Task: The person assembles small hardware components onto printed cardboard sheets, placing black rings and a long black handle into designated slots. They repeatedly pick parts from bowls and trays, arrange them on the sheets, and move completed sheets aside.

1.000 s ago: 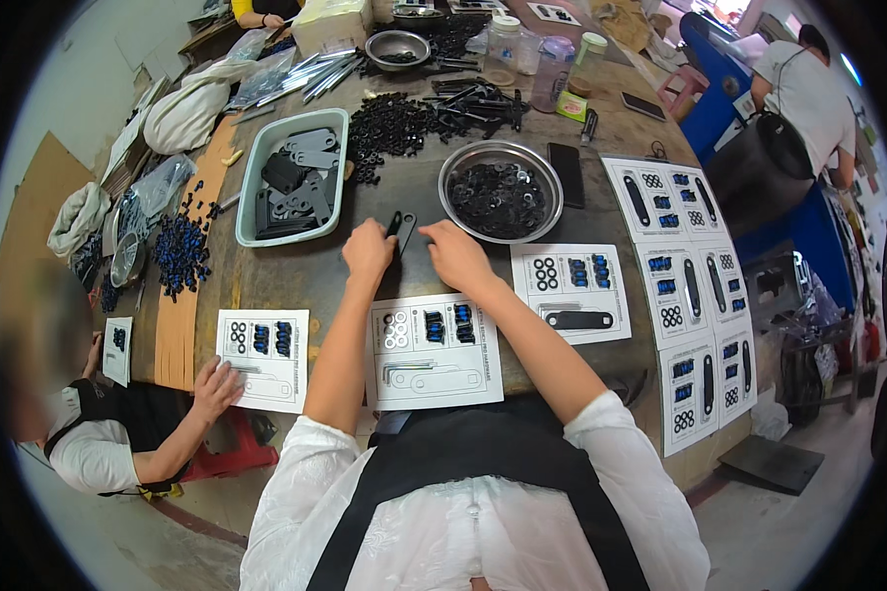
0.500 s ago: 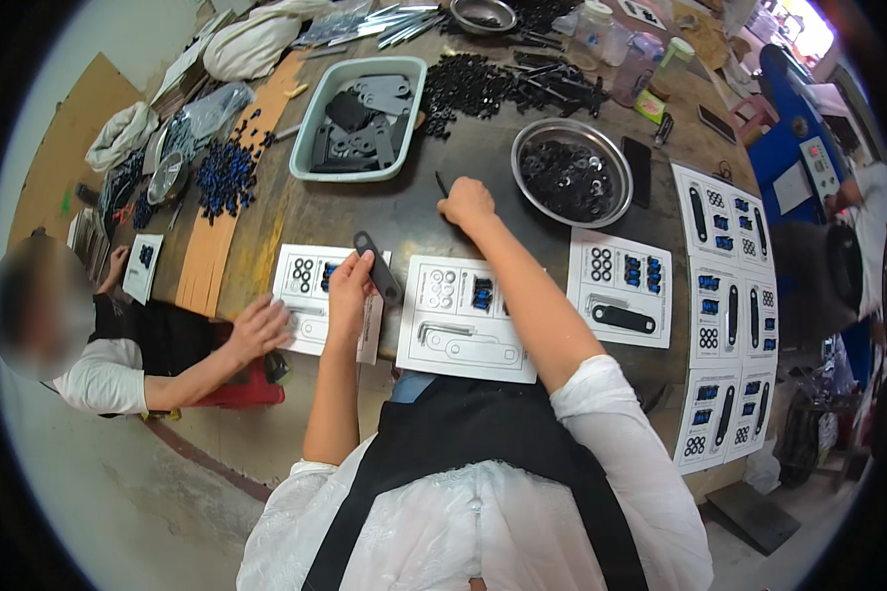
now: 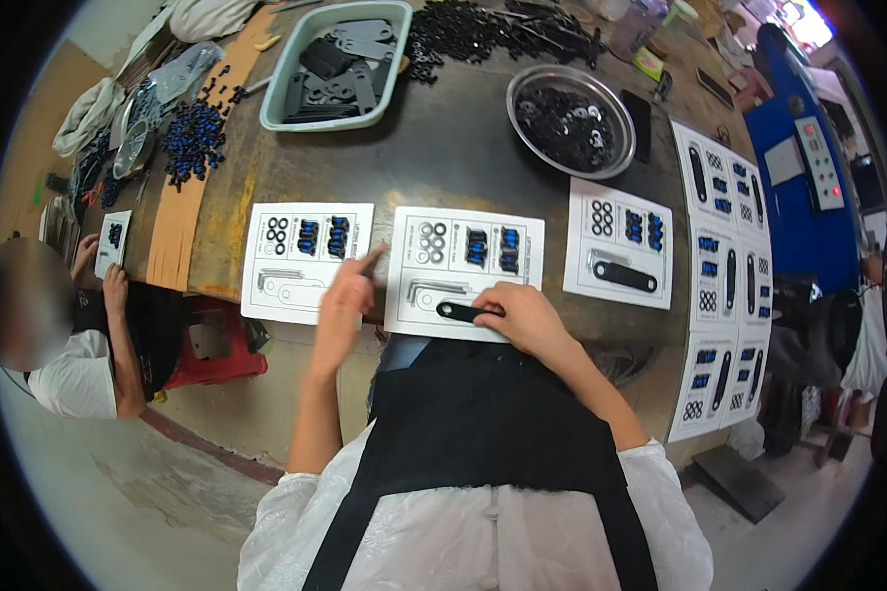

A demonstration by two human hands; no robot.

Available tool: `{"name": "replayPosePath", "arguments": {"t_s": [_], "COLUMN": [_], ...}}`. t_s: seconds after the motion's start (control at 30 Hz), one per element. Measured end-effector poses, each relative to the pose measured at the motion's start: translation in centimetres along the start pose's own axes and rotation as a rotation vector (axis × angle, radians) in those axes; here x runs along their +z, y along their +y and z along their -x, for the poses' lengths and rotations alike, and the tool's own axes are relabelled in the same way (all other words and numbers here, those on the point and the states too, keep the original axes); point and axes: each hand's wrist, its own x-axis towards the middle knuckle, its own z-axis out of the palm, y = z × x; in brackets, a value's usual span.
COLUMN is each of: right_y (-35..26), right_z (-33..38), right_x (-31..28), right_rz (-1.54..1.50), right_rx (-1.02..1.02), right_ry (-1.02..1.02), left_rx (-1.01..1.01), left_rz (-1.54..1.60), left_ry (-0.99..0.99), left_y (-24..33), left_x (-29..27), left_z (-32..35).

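My right hand (image 3: pixel 522 317) pinches one end of a black flat link plate (image 3: pixel 455 312) with a hole in its end, low on the middle white card (image 3: pixel 396 320). That card carries washers, black-and-blue screws and hex keys. My left hand (image 3: pixel 345 300) is smeared by motion, between the middle card and the left white card (image 3: pixel 256 305). A dark piece, too blurred to name, shows at its fingertips. The left card bears dark rings, screws and hex keys over a printed plate outline. On the right white card (image 3: pixel 581 281) a black link plate (image 3: pixel 626 277) lies with rings and screws.
A pale green bin (image 3: pixel 401 59) of grey and black plates and a steel bowl (image 3: pixel 515 84) of dark rings stand behind the cards. Loose screws (image 3: pixel 192 138) lie at left. A co-worker's hands (image 3: pixel 113 281) hold a small card. More filled cards (image 3: pixel 700 266) line the right.
My right hand has come back from beside the bowl to the middle card, where a black link plate now lies. My left hand has shifted slightly. The co-worker's hand has withdrawn from the left card.
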Motion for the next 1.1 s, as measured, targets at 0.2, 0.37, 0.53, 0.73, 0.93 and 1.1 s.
{"name": "replayPosePath", "arguments": {"t_s": [0.2,0.37,0.53,0.73,0.93,1.1], "right_y": [-0.8,-0.6,1.1,1.3,1.7,1.8], "right_z": [2.3,3.9,4.7,4.5,3.7,2.4], "right_x": [-0.1,-0.8,0.8,0.7,1.3,1.4], "right_rz": [-0.002,-0.12,0.06,0.165,0.227,0.235], "right_rx": [-0.069,-0.058,-0.142,-0.203,-0.201,-0.255], "right_ry": [0.454,0.443,0.458,0.411,0.377,0.368], "left_rx": [0.437,0.468,0.602,0.594,0.556,0.559], "left_rz": [-0.718,-0.831,-0.926,-0.862,-0.96,-1.017], "left_ry": [-0.38,-0.544,-0.469,-0.142,-0.11,-0.064], "left_y": [1.0,-1.6,-1.7,-0.4,-1.2,-1.9], "left_x": [8.1,10.8,11.9,8.0,6.2,5.3], "left_z": [-0.1,-2.0,-2.6,-1.2,0.4,1.1]}}
